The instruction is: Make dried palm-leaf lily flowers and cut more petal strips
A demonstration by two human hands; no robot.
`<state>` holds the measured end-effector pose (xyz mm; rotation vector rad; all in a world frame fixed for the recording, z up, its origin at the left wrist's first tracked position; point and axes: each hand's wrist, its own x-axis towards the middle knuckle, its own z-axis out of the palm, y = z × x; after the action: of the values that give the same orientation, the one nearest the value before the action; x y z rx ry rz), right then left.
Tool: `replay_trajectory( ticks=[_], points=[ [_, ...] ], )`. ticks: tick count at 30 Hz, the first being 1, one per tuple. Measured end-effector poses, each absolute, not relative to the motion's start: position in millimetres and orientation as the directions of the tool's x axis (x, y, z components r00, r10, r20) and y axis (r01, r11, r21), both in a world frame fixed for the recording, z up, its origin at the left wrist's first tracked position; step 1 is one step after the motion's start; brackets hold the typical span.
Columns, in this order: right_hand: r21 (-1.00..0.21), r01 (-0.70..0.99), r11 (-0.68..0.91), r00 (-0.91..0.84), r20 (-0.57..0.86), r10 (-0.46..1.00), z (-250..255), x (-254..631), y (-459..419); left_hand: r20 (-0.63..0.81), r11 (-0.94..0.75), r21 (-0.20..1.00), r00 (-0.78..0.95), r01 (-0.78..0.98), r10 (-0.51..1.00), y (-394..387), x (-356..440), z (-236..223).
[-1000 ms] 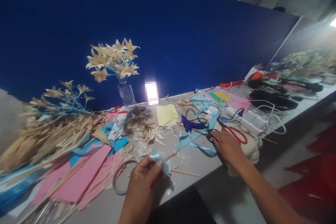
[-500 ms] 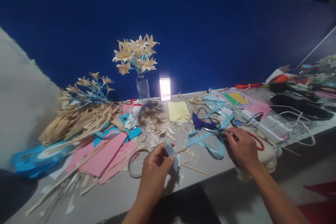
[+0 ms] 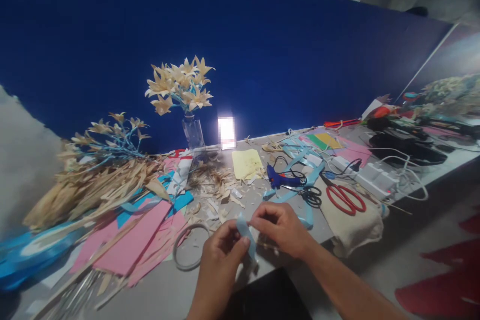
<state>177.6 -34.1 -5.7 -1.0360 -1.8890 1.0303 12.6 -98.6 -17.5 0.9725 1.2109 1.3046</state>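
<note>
My left hand (image 3: 225, 252) pinches a short piece of light blue ribbon (image 3: 245, 236) between thumb and fingers, above the table's front edge. Close against it on the right is my right hand (image 3: 279, 227), its thumb and forefinger pressed together at the ribbon's side. Whatever lies between those fingertips is too small to make out. Beyond the right hand rest black-handled scissors (image 3: 312, 195) and a blue glue gun (image 3: 283, 177). A grey tape ring (image 3: 175, 250) lies just left of my left hand.
Red-handled scissors (image 3: 347, 199) lie on a cream cloth (image 3: 354, 227) at right, near a white power strip (image 3: 375, 180). A glass vase (image 3: 194, 135) with husk flowers stands at the back. Pink paper (image 3: 135, 240) and dried husks (image 3: 93, 185) cover the left side.
My right hand has left the black-handled scissors and moved left to the ribbon. My left hand still holds the ribbon. The view has turned slightly to the right.
</note>
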Motion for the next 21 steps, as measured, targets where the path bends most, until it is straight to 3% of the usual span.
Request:
replay_trajectory(
  ticks=[2, 4, 6, 12, 21],
  points=[
    [-0.687, 0.579, 0.439, -0.376, 0.253, 0.891, -3.8, 185.2, -17.0, -0.161, 0.122, 0.953, -0.125, -0.277, 0.979, -97.4, 11.0, -20.2],
    [-0.339, 0.861, 0.379, -0.304, 0.255, 0.918, -2.9, 191.7, 6.3, -0.208, 0.152, 0.923, -0.127, -0.353, 0.970, -96.4, 11.8, -23.2],
    [-0.188, 0.931, 0.312, -0.266, 0.234, 0.935, -3.7, 194.5, 30.9, -0.215, 0.150, 0.913, -0.133, -0.380, 0.968, -96.0, 14.3, -26.0],
    [-0.016, 0.961, 0.277, -0.271, 0.159, 0.949, -13.3, 186.4, 72.6, -0.157, 0.084, 0.921, -0.167, -0.379, 0.973, -94.5, 15.2, -34.0],
    [0.080, 0.962, 0.260, -0.265, 0.059, 0.962, -21.0, 177.1, 74.4, -0.212, 0.117, 0.892, -0.176, -0.437, 0.961, -93.5, 10.1, -38.8]
  ],
)
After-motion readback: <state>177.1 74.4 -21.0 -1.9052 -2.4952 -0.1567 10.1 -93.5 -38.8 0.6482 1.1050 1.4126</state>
